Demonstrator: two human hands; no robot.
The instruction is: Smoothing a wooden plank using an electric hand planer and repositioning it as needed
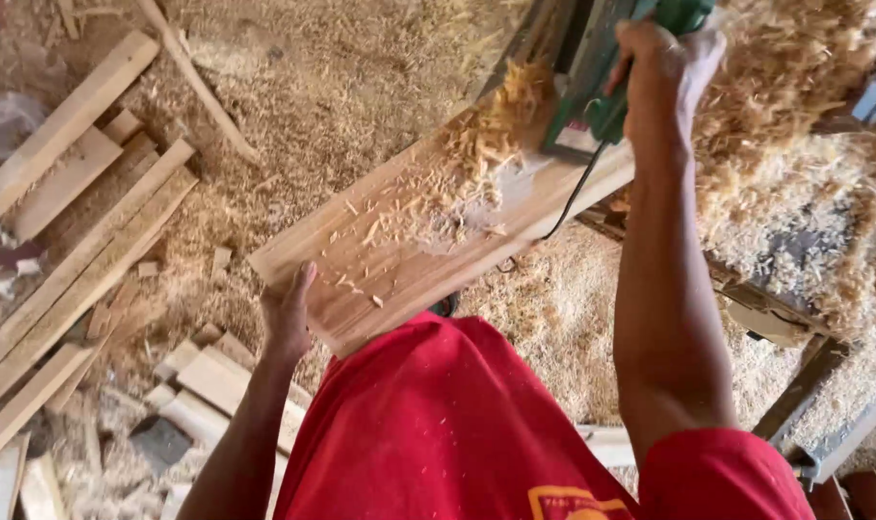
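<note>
My right hand (664,72) gripped the planer (601,87) on the far end of the board (409,250); my left hand (288,313) lay against its near edge. Shavings (476,144) sat on the board before the planer. Planks (81,241) lay on the floor to the left.

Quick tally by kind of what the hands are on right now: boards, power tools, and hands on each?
Boards being worked: 1, the wooden board, with shavings on it.
Power tools: 1, the green electric planer.
Hands on the board: 1, the left hand at its near edge.
Hands on the planer: 1, the right hand.
Total: 4
</note>
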